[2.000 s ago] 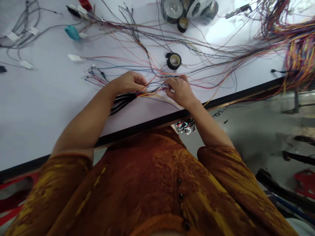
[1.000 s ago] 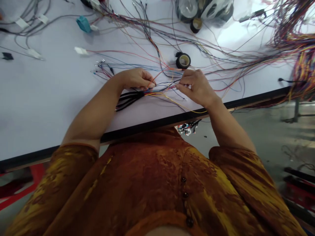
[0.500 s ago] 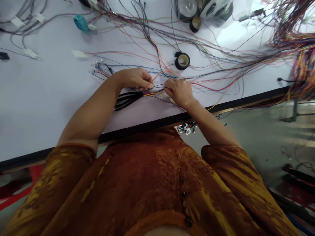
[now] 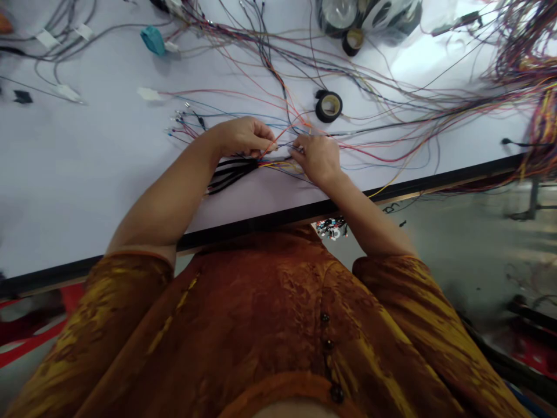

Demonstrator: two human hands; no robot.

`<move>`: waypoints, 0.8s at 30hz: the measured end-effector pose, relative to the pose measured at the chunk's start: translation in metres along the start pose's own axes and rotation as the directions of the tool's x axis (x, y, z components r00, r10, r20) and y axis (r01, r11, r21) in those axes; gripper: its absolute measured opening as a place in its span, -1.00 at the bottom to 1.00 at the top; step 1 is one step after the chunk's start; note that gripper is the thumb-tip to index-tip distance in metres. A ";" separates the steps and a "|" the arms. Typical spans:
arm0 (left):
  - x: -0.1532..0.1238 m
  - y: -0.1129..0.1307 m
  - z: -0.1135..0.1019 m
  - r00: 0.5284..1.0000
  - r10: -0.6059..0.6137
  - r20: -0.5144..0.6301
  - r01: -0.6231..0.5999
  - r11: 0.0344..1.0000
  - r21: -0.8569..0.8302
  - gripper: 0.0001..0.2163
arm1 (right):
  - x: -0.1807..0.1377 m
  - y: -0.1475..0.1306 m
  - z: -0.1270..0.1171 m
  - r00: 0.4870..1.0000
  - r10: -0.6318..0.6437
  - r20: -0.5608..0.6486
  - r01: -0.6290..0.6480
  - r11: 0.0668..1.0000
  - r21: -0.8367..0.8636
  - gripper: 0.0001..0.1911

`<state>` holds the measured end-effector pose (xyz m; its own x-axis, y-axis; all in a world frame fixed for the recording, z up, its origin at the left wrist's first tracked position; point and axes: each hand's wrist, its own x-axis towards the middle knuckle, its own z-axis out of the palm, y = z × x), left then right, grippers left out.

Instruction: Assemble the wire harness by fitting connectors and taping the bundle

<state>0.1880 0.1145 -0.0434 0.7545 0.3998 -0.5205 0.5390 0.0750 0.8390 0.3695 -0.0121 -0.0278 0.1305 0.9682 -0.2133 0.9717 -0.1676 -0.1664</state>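
Note:
Fingers pinched, my left hand (image 4: 251, 138) grips thin wires beside an orange wire (image 4: 285, 133) that rises past its fingertips. Just to the right, my right hand (image 4: 317, 155) pinches the dark thin wires that run between the two hands. Under my left hand lies a bundle of black-sleeved wires (image 4: 237, 174), with yellow and other coloured wires coming out at its right end. Several wire ends with small terminals (image 4: 180, 119) lie left of my left hand. A roll of black tape (image 4: 329, 107) rests above my right hand.
Long loose wires (image 4: 391, 125) cross the white table toward a thick coloured wire heap (image 4: 543, 116) at the right. A second tape roll (image 4: 352, 42), a teal connector (image 4: 153, 40) and bagged items (image 4: 369, 20) lie farther back. The table's black edge (image 4: 261, 222) runs near my body.
The view has shifted slightly, so the table things appear a little farther right. Both hands stay close together at the wires, with small changes in finger position.

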 end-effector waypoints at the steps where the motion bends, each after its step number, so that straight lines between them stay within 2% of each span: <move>1: -0.002 -0.002 0.002 0.998 0.026 -0.051 -0.027 0.999 -0.020 -0.91 | -0.005 0.001 0.000 1.000 -0.004 0.010 0.004 1.000 -0.001 -0.63; 4: -0.010 -0.009 0.011 0.965 0.094 -0.245 -0.116 0.990 -0.076 -0.91 | -0.019 0.007 0.003 0.998 -0.003 0.058 0.003 1.000 -0.005 -0.51; 7: -0.018 -0.015 0.022 0.881 0.109 -0.461 -0.151 0.987 -0.055 -0.74 | -0.029 0.013 0.007 0.997 -0.015 0.082 0.015 1.000 0.003 -0.47; 9: -0.021 -0.021 0.027 0.820 0.139 -0.555 -0.157 0.987 0.015 -0.71 | -0.032 0.016 0.009 0.997 -0.029 0.077 0.028 0.999 0.017 -0.50; 15: -0.034 -0.035 0.036 0.726 0.352 -0.591 -0.257 0.936 0.242 -0.74 | -0.032 0.022 0.008 0.999 -0.046 0.021 0.044 0.993 0.111 -0.53; 17: -0.039 -0.037 0.038 0.679 0.369 -0.634 -0.260 0.929 0.262 -0.81 | -0.032 0.026 0.006 0.998 -0.047 -0.035 0.052 0.983 0.176 -0.54; 19: -0.043 -0.037 0.039 0.637 0.340 -0.692 -0.275 0.939 0.208 -0.89 | -0.034 0.031 0.003 0.996 -0.037 -0.084 0.055 0.973 0.224 -0.61; 20: -0.045 -0.038 0.038 0.633 0.293 -0.717 -0.284 0.949 0.137 -0.89 | -0.035 0.031 0.001 0.994 -0.032 -0.104 0.055 0.971 0.232 -0.65; 21: -0.047 -0.038 0.036 0.649 0.222 -0.727 -0.289 0.957 0.034 -0.85 | -0.037 0.029 -0.002 0.991 -0.036 -0.125 0.065 0.970 0.233 -0.67; 24: -0.056 -0.037 0.029 0.764 -0.014 -0.645 -0.255 0.912 -0.322 -0.75 | -0.036 0.010 -0.008 0.970 -0.177 -0.167 0.212 0.952 0.220 -0.63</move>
<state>0.1365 0.0626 -0.0498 0.3277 0.8936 -0.3068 0.1781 0.2605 0.9489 0.3756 -0.0476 -0.0141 -0.0130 0.9998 -0.0165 0.9094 0.0050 -0.4159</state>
